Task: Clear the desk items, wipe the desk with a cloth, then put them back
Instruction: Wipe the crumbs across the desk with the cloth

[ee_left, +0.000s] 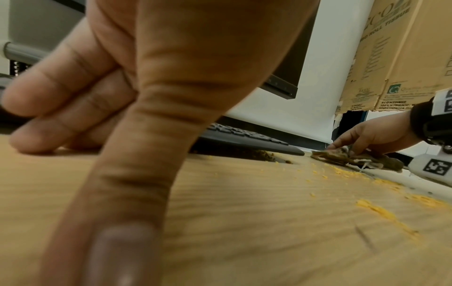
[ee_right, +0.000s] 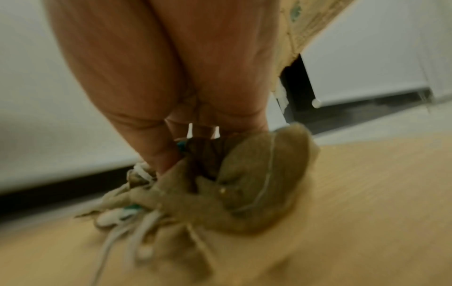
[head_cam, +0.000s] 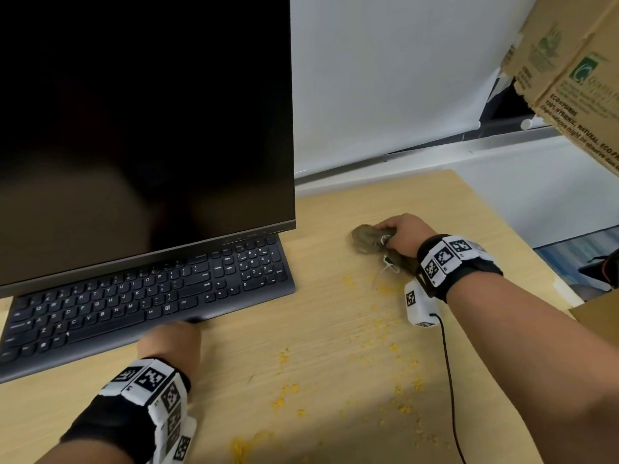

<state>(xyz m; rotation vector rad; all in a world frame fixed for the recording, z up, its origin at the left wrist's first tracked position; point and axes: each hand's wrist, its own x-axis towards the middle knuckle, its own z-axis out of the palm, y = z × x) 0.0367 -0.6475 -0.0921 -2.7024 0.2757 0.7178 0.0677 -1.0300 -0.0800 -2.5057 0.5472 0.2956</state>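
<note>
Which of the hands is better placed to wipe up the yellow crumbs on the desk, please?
The right hand: it grips the brown cloth on the desk, just beyond the yellow crumbs. The left hand has no cloth; it holds the front edge of the keyboard.

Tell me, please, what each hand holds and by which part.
The right hand grips the cloth by its bunched middle. The left hand touches the keyboard at its front edge; grip unclear.

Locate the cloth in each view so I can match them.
Head: cloth right of centre, gripped by the right hand, right of the keyboard.
Left wrist: cloth at far right, mid-height.
Right wrist: cloth fills centre and lower middle.
Shared landmark: cardboard box, upper right in all three.
</note>
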